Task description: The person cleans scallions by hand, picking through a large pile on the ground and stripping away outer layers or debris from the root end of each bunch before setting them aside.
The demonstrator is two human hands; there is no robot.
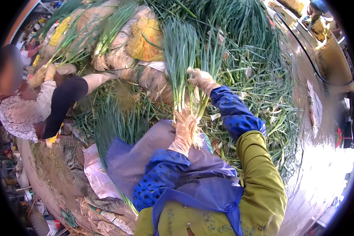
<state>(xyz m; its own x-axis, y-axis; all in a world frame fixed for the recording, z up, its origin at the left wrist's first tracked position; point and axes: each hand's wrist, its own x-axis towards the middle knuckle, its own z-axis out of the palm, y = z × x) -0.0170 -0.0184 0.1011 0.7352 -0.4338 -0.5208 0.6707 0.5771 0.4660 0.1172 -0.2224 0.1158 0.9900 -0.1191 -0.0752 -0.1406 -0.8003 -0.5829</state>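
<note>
A bunch of green onions (181, 56) stands before me, leaves pointing away and pale, hairy roots toward my body. My left hand (184, 132), in a dirty cream glove, grips the bunch at its root end above my apron-covered lap. Farther up the stalks is my gloved right hand (203, 79), its fingers curled in against the stems; the stems partly hide its fingertips. Some stalks (203, 107) splay to the right below that hand. A blue plastic apron (144, 147) covers my knees, and blue dotted sleeve covers reach both wrists.
Root-end bundles of green onions (156, 79) lie ahead with a yellow sack (146, 38). Loose leaves (259, 97) litter the ground at right, beside wet pavement (321, 165). Another person (26, 109) sits at left, gloved hands on onion stalks. A dark hose (306, 50) curves at upper right.
</note>
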